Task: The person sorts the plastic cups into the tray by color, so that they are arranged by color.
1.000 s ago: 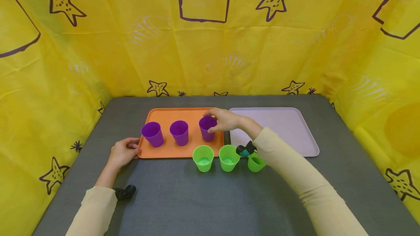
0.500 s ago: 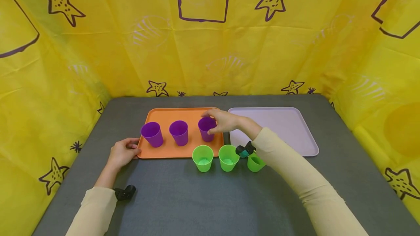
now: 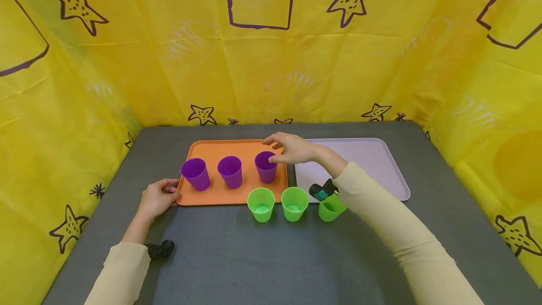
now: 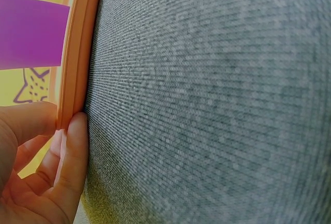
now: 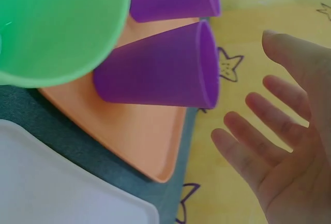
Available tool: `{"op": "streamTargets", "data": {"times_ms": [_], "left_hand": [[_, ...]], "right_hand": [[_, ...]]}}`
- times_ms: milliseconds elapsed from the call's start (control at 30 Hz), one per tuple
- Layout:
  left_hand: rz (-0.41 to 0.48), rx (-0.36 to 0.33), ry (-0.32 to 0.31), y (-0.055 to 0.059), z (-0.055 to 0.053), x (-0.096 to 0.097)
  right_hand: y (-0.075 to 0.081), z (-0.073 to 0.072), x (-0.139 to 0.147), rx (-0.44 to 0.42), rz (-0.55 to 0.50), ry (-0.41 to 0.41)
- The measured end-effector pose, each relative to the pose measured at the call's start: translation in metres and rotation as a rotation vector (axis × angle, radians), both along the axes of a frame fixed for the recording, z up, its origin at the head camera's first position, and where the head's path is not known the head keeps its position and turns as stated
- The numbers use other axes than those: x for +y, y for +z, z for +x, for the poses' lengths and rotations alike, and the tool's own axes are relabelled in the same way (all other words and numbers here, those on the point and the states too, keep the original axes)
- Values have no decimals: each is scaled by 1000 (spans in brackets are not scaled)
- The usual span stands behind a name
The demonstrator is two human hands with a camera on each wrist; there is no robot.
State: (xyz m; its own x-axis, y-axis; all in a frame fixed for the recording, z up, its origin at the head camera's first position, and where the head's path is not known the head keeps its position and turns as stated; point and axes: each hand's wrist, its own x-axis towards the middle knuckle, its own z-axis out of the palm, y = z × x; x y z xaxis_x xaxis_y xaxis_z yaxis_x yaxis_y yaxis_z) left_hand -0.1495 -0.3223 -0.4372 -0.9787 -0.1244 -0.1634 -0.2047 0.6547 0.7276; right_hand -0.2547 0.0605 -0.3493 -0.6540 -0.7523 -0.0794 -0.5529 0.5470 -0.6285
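My left hand (image 3: 158, 197) pinches the near left corner of the orange tray (image 3: 211, 148); in the left wrist view the thumb (image 4: 31, 120) and a finger lie on either side of its rim. Three upright purple cups stand in a row on this tray: a left cup (image 3: 199, 181), a middle cup (image 3: 233, 180) and a right cup (image 3: 266, 173). Just above the right cup is my right hand (image 3: 296, 148), fingers spread. The right wrist view shows this hand (image 5: 279, 141) apart from the cup (image 5: 150, 74), holding nothing.
Two green cups, one (image 3: 261, 210) and another (image 3: 294, 208), stand at the tray's near edge. A third green cup (image 3: 328, 211) is partly under my right wrist camera (image 3: 322, 191). A pale lilac tray (image 3: 381, 168) lies to the right. A yellow curtain (image 3: 271, 60) surrounds the table (image 3: 237, 258).
My right hand has let go of the right purple cup and moved slightly up and to the right. The cup stays on the tray; my left hand keeps its grip.
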Motion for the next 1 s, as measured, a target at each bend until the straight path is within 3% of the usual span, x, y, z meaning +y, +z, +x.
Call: {"op": "streamTargets", "data": {"times_ms": [633,1000], "left_hand": [[21,3,6,-3,0,1],[-11,-7,12,-2,-1,1]], "right_hand": [[29,16,50,70,-201,-35],[34,24,95,122,-240,-164]]}}
